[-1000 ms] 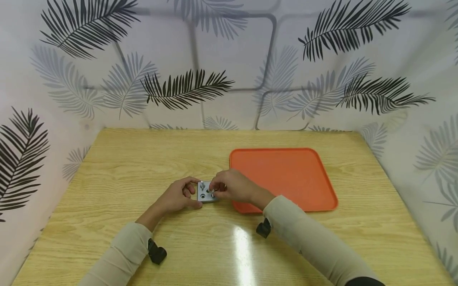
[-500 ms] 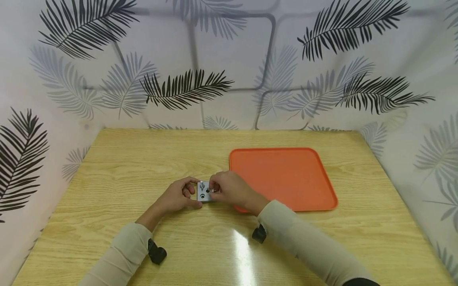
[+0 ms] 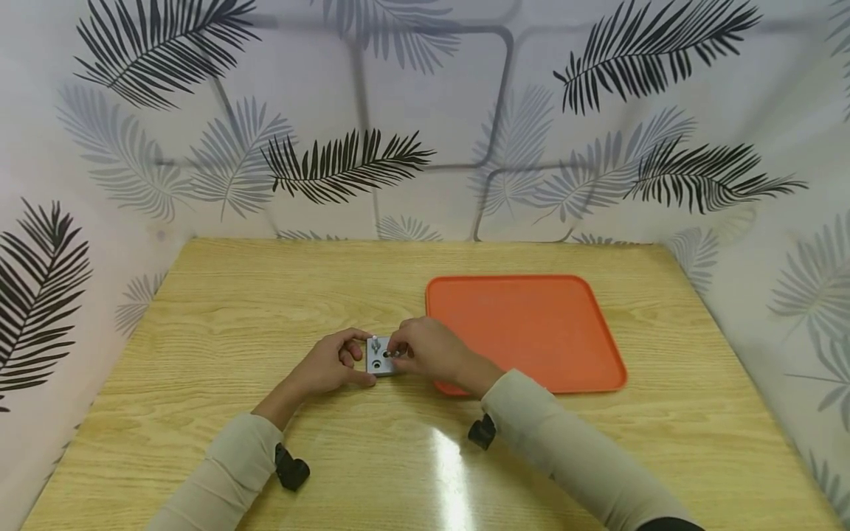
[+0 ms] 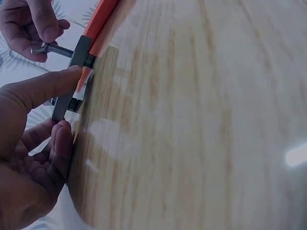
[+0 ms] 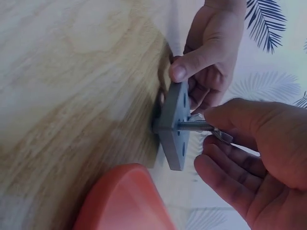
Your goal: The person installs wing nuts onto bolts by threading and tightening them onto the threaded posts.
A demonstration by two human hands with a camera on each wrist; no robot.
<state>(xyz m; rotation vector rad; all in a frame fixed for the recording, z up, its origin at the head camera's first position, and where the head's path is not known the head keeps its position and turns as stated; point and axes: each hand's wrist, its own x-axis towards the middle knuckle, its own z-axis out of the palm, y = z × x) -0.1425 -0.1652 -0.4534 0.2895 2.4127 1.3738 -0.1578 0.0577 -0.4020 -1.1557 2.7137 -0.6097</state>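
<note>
A small grey metal plate [image 3: 376, 368] with several holes sits on the table, raised on short dark feet [image 4: 90, 61]. My left hand [image 3: 330, 362] grips its left side, thumb on the near edge and fingers at the far edge. A threaded bolt [image 5: 194, 126] stands up from the plate's right part. At its free end my right hand [image 3: 434, 352] pinches a small metal wing nut [image 5: 222, 135] between thumb and fingertips; the fingers partly hide it. Another bolt with a winged piece [image 3: 375, 344] stands at the plate's far left corner.
An orange tray [image 3: 531, 332] lies right of the plate, partly beneath the right wrist. The wooden table [image 3: 279, 287] meets a leaf-patterned backdrop [image 3: 425, 199] behind and at the sides. A dark wrist camera [image 3: 291, 467] sits on the left sleeve.
My right wrist and forearm have shifted slightly left and down, and the pinching fingers have turned a little at the bolt. The left hand and plate have stayed in place.
</note>
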